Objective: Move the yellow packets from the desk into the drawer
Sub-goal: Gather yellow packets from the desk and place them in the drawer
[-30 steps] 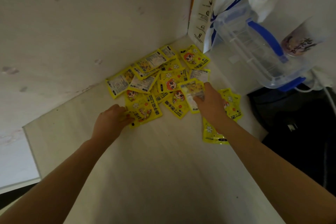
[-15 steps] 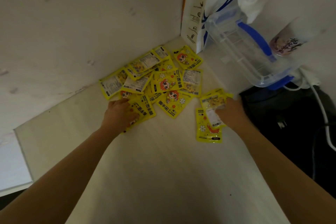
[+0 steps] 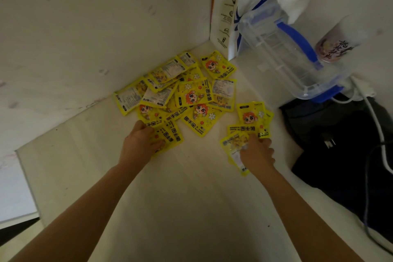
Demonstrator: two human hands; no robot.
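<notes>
Several yellow packets with a cartoon face lie in a loose pile (image 3: 182, 93) on the pale desk (image 3: 191, 198), in the corner by the wall. A smaller cluster of yellow packets (image 3: 252, 118) lies to the right of the pile. My left hand (image 3: 139, 144) rests on the near packets of the pile, fingers curled over one. My right hand (image 3: 256, 154) grips a yellow packet (image 3: 234, 143) at the near end of the small cluster. No drawer is in view.
A clear plastic box with blue clips (image 3: 291, 53) leans at the back right, a white coffee bag (image 3: 244, 6) behind it. A cup (image 3: 338, 42) stands by the right wall. A black bag (image 3: 340, 144) and white cable (image 3: 376, 125) lie at the right.
My right hand has carried a packet from the main pile to the right and down onto the small cluster. My left hand has shifted slightly onto the pile's near packets.
</notes>
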